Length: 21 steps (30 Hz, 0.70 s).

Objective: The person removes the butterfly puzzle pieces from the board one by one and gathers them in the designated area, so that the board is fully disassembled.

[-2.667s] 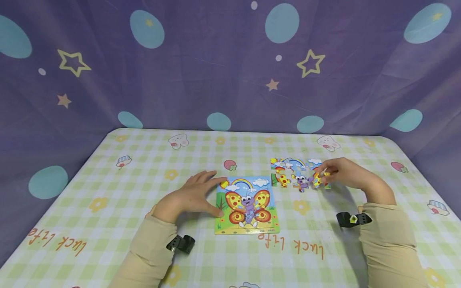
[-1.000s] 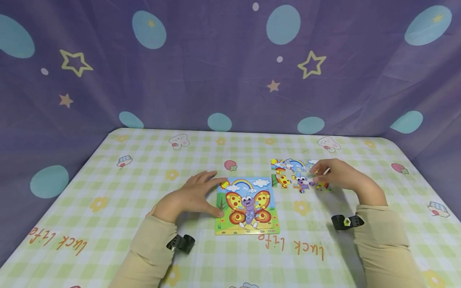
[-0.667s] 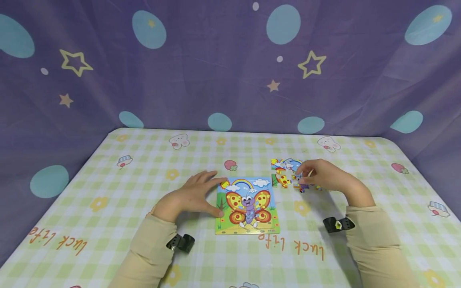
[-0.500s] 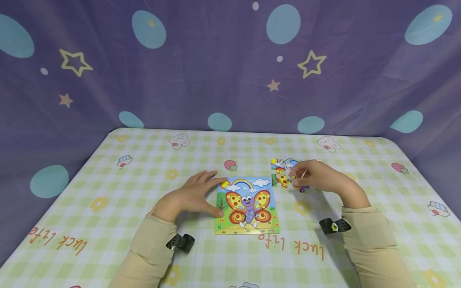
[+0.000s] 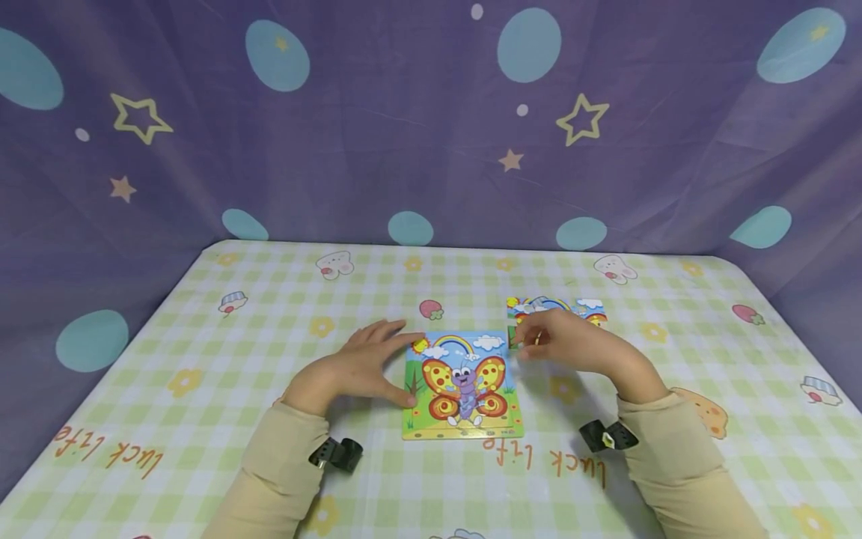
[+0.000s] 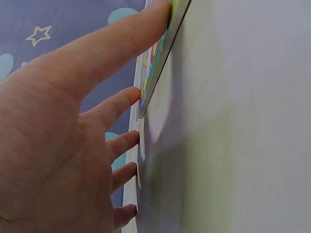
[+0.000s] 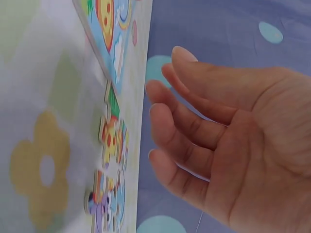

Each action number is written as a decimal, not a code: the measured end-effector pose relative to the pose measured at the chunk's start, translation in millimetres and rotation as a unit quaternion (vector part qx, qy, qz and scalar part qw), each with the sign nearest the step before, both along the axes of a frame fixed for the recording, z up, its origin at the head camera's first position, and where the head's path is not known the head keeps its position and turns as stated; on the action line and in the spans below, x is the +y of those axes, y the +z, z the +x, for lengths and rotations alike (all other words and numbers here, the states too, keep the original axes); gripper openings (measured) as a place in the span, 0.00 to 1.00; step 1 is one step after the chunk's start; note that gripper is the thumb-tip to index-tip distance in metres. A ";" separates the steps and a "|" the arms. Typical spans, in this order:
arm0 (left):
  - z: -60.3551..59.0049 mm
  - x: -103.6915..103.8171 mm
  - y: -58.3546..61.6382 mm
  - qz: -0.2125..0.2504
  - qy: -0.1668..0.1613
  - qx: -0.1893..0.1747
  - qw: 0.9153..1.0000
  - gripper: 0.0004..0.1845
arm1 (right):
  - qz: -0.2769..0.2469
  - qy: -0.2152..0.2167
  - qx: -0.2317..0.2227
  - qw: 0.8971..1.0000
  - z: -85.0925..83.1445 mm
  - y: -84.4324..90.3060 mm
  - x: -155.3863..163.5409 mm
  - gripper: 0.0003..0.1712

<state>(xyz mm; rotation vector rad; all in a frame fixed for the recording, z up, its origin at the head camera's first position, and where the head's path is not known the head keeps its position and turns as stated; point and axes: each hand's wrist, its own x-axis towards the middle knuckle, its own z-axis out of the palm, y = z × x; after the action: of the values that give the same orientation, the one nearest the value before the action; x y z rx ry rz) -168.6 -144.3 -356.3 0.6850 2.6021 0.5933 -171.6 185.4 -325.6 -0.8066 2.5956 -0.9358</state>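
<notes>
A square butterfly puzzle board [image 5: 494,423] lies flat on the tablecloth in the head view. My left hand [image 5: 357,367] is at its left side, fingers spread; thumb and index fingertip touch the board's edge in the left wrist view. Just beyond the board's upper right corner hovers my right hand [image 5: 575,340], its fingers loosely curled. Between its thumb [image 7: 209,80] and fingers nothing shows in the right wrist view. Loose puzzle pieces [image 7: 111,138] with matching butterfly and rainbow parts lie below it, partly covered by the hand in the head view.
A green-and-white checked tablecloth [image 5: 269,299] covers the table. Behind it hangs a purple curtain [image 5: 431,135] with stars and blue ovals. Each wrist wears a dark strap with a camera, the left camera [image 5: 343,454] below the left palm.
My right hand has moved left across the loose pieces toward the board, uncovering the cloud piece at their upper right. The left hand and the board have stayed in place.
</notes>
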 end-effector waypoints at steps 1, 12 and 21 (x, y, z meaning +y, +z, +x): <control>0.0 -0.1 0.0 0.000 0.000 0.000 1.000 0.54 | 0.002 0.001 0.002 1.000 0.7 -0.1 -2.1 0.04; -0.1 -1.9 -0.4 0.014 -0.001 -0.005 1.000 0.54 | -0.002 -0.031 0.002 1.000 10.1 -2.9 -32.7 0.05; -0.8 -3.1 0.0 0.017 0.000 -0.017 1.000 0.53 | -0.048 -0.042 -0.039 0.997 22.5 -6.6 -59.3 0.06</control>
<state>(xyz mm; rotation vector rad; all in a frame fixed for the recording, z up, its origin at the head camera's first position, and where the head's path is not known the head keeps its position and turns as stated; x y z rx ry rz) -169.4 -147.4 -356.2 0.6807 2.5661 0.6450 -149.0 126.0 -332.2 -0.6732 2.5514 -1.0996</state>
